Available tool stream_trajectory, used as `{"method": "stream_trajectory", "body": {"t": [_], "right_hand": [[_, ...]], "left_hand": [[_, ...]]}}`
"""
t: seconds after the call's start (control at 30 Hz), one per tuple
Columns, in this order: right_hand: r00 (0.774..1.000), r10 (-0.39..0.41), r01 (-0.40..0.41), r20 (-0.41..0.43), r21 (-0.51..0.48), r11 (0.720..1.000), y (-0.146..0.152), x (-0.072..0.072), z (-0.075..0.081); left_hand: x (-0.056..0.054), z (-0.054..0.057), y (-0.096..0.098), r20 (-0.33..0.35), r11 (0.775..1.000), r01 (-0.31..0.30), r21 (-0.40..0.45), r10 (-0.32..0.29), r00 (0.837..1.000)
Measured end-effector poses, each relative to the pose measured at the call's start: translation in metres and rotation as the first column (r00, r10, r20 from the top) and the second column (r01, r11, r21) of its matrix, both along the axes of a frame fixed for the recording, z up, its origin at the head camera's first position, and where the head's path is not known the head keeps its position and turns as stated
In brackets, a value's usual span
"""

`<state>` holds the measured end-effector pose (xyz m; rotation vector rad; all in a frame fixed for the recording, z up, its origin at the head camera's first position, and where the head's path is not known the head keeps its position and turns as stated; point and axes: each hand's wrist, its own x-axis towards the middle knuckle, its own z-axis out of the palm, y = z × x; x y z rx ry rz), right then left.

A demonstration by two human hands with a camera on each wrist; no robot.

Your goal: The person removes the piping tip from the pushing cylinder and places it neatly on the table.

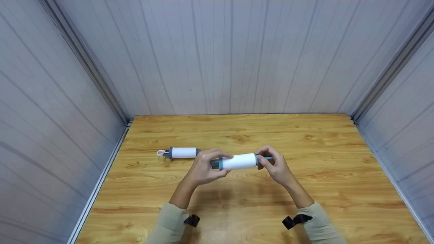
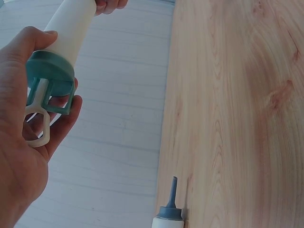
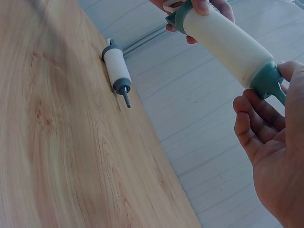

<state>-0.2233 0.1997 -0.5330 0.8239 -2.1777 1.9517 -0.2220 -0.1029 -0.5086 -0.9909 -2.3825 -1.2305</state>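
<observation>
My two hands hold a white-barrelled syringe [image 1: 239, 161] with teal ends level over the table. The left hand [image 1: 203, 169] grips its plunger end, thumb on the barrel beside the teal collar [image 2: 50, 66]. A cream plunger ring [image 2: 46, 127] sticks out of that collar towards the palm. At the other end, the right hand [image 1: 275, 166] pinches the teal nozzle cap [image 3: 266, 80] between thumb and fingers; the thin nozzle points right, partly hidden by the hand. Left of the left hand, a second syringe [image 1: 184, 152] with dark blue-grey ends lies on the table.
The wood-grain table [image 1: 322, 152] reaches back to a pale panelled wall [image 1: 217, 57]. Side walls with metal edging stand at left and right. A black strap [image 1: 192, 221] is on the left sleeve, another [image 1: 297, 221] on the right.
</observation>
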Motion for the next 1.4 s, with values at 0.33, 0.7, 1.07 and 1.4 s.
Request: {"method": "stream_trajectory", "body": {"t": [0.33, 0.7, 1.07, 1.4], "right_hand": [[0.999, 0.011, -0.013, -0.043, -0.038, 0.999, 0.0006, 0.0011, 0.0021], [0.989, 0.078, -0.09, -0.122, -0.098, 0.991, 0.0016, -0.0004, -0.0005], [0.997, -0.078, 0.079, -0.019, 0.038, 0.996, 0.002, 0.0032, 0.0038], [0.997, -0.024, 0.023, -0.078, -0.021, 1.0, 0.0, 0.0005, -0.0003]], "left_hand": [[-0.0004, 0.0032, 0.0007, 0.003, 1.0, 0.007, 0.002, -0.007, 1.0], [-0.0007, 0.0054, 0.0012, 0.003, 1.0, 0.014, 0.0, -0.014, 1.0], [-0.0013, 0.0071, 0.0035, -0.022, 0.999, 0.033, -0.002, -0.033, 0.999], [-0.001, 0.0052, 0.0012, -0.027, 1.0, 0.023, 0.003, -0.023, 0.999]]}}
